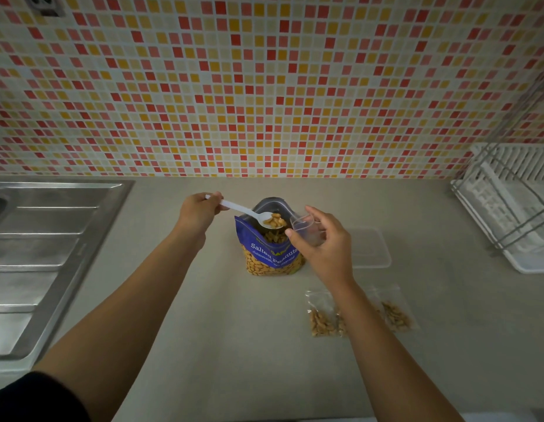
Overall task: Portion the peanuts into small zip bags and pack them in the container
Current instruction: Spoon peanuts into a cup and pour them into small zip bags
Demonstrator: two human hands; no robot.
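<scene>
A blue bag of salted peanuts (272, 254) stands open on the counter in the middle. My left hand (199, 213) grips a white plastic spoon (249, 213) whose bowl, heaped with peanuts, hovers over the bag's mouth. Just right of the spoon, my right hand (322, 242) holds a small clear zip bag (305, 228) with its mouth held open toward the spoon. Two filled zip bags lie on the counter near me, one (322, 318) left of my right forearm and one (395, 315) right of it. A clear plastic container (371, 248) sits behind my right hand.
A steel sink with a ribbed drainboard (42, 248) fills the left side. A white dish rack with a wire frame (508, 208) stands at the right. The mosaic tile wall (264, 86) rises behind the grey counter (234, 345).
</scene>
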